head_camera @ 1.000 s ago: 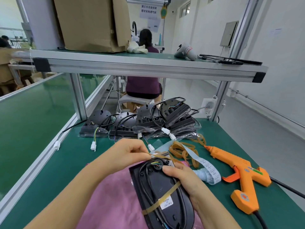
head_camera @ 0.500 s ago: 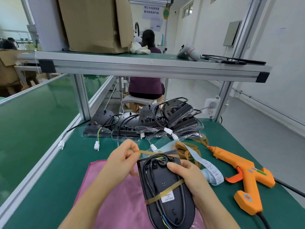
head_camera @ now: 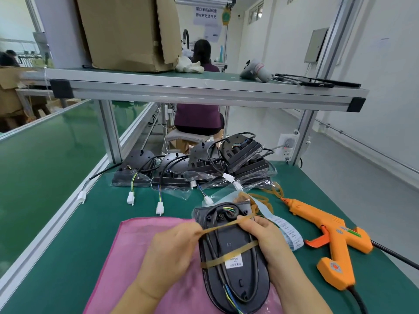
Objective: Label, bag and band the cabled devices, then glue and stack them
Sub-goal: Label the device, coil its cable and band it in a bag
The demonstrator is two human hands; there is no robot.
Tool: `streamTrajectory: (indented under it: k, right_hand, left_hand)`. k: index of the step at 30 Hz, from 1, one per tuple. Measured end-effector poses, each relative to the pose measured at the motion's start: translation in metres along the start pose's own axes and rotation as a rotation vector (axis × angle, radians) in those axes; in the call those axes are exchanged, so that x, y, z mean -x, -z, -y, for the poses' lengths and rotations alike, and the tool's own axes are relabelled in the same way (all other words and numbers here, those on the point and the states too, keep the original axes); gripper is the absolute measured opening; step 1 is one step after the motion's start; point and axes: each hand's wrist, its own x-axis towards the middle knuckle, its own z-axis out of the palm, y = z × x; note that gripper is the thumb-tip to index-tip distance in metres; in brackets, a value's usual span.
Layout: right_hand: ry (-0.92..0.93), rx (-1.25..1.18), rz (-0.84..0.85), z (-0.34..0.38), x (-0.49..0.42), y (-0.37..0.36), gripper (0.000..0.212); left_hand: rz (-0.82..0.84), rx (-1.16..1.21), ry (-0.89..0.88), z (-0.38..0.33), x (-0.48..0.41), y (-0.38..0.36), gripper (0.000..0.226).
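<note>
On the pink cloth (head_camera: 136,245), the left hand (head_camera: 172,252) pinches a rubber band (head_camera: 226,224) stretched over the black device (head_camera: 235,240), the right hand (head_camera: 267,241) grips its edge; best ease it squarely over the cable (head_camera: 209,244).

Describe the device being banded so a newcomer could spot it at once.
On the green bench, find the pink cloth nearest the camera. The black cabled device lies on it, held between the left hand and right hand. Unlike the devices rowed at the back, it has tan rubber bands crossing it and a white label.
</note>
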Motion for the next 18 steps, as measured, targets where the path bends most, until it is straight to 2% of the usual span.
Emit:
streamTrajectory:
  k: [2, 5, 8, 10, 12, 15, 18]
  right_hand:
    - [0.014, -0.014, -0.007, -0.001, 0.000, -0.001, 0.018]
    - [0.036, 0.007, -0.021, -0.002, 0.001, -0.005, 0.008]
    - [0.061, 0.045, -0.031, -0.001, 0.003, -0.010, 0.012]
    - [0.077, 0.096, -0.053, -0.001, 0.004, -0.014, 0.021]
    - [0.094, 0.139, -0.082, 0.000, 0.006, -0.019, 0.034]
    - [0.144, 0.214, -0.104, 0.003, 0.010, -0.028, 0.049]
    - [0.195, 0.277, -0.107, 0.003, 0.013, -0.036, 0.060]
  left_hand:
    - [-0.011, 0.219, 0.235, 0.003, -0.001, -0.001, 0.014]
    - [-0.016, 0.416, 0.420, 0.005, -0.006, -0.001, 0.026]
    - [-0.017, 0.496, 0.481, 0.004, -0.008, 0.005, 0.006]
    - [-0.034, 0.558, 0.559, 0.012, -0.004, 0.005, 0.016]
    - [-0.045, 0.750, 0.691, 0.012, 0.000, 0.001, 0.028]
    - [-0.054, 1.089, 0.887, 0.001, 0.003, -0.015, 0.069]
    - [-0.098, 1.153, 0.947, -0.008, 0.003, -0.029, 0.092]
